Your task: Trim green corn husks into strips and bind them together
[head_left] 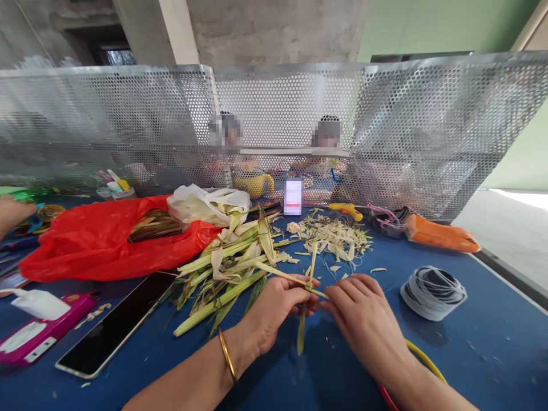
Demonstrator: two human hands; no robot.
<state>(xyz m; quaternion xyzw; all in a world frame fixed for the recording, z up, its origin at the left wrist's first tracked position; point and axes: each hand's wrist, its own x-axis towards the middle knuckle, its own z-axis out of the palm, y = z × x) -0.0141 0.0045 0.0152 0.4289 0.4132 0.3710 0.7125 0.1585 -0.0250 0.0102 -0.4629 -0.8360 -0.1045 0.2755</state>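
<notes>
My left hand, with a gold bangle at its wrist, pinches a small cross of pale husk strips at its knotted middle. One strip end points up, one hangs down, and a long one reaches left over the pile. On the right, the fingers of my right hand are closed round the short strip end that points toward them; the fingertips hide that end. Just left of my hands lies a heap of green and pale husk stalks. Trimmed husk scraps are spread behind them.
A red plastic bag, a dark-screened phone and a magenta power strip lie left. To the right are a roll of grey cord and an orange packet. A perforated metal screen stands behind; another person's hand shows far left.
</notes>
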